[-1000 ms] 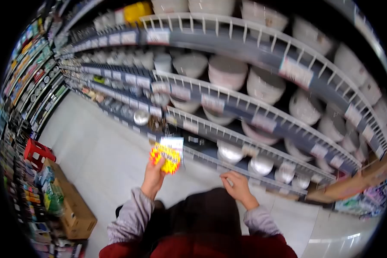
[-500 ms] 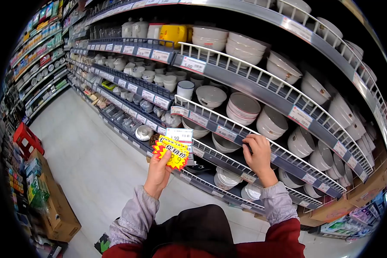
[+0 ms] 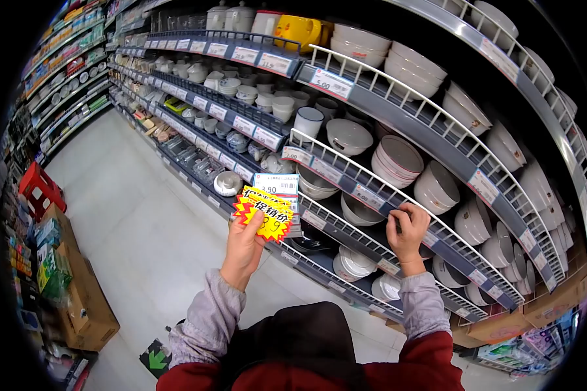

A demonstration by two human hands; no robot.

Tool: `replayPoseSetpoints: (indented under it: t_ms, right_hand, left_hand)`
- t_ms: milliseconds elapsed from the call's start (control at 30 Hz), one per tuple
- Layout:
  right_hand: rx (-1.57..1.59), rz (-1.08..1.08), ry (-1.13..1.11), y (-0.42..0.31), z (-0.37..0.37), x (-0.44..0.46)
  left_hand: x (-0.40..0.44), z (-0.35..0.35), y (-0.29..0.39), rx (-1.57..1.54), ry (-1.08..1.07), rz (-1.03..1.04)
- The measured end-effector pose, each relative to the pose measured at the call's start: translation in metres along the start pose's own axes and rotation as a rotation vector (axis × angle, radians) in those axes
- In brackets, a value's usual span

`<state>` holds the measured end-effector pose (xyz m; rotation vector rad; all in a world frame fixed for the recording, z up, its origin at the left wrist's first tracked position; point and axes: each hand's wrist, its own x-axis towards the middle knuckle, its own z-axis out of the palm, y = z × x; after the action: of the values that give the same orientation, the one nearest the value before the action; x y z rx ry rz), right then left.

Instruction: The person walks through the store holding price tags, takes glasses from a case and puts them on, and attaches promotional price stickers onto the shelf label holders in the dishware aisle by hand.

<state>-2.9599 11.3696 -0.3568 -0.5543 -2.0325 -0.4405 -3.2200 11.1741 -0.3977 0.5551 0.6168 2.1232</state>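
My left hand (image 3: 243,247) is closed on a bunch of price tags, thumb on the front. Yellow starburst tags with red edges (image 3: 262,218) lie over white price cards (image 3: 282,184), the top one reading 3.90. My right hand (image 3: 411,236) is at the shelf's label strip (image 3: 386,206), its fingers bent and the thumb close to them; whether it pinches anything is hidden. Just left of it a label reading 8.00 (image 3: 367,197) sits in the strip. A white bowl (image 3: 360,212) stands on the shelf below, behind the left side of the hand.
White wire rails (image 3: 346,171) front shelves of stacked bowls (image 3: 398,159). Cups (image 3: 308,121) and a yellow mug (image 3: 297,31) stand farther left. Across the aisle floor (image 3: 137,215) are cardboard boxes (image 3: 88,306) and a red crate (image 3: 40,190).
The view has shifted, so the shelves sit farther right in it. My right hand stays at the label strip, with its fingers more curled. My left hand still holds the tags.
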Motion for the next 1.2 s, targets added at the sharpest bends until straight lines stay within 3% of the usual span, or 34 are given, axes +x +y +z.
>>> replayPoseSetpoints:
  t_ms: [967,1033,1200]
  right_hand:
    - [0.012,0.074,-0.028,-0.016,0.001,0.005]
    - [0.01,0.072,0.048,-0.032,0.001,0.012]
    - [0.268,0.051,0.069,-0.079,0.008,0.047]
  left_hand:
    - [0.005,-0.006,0.016,0.037,0.026,0.109]
    - [0.005,-0.005,0.017,0.037,0.035,0.111]
    - [0.005,-0.013,0.014,0.048,0.009,0.117]
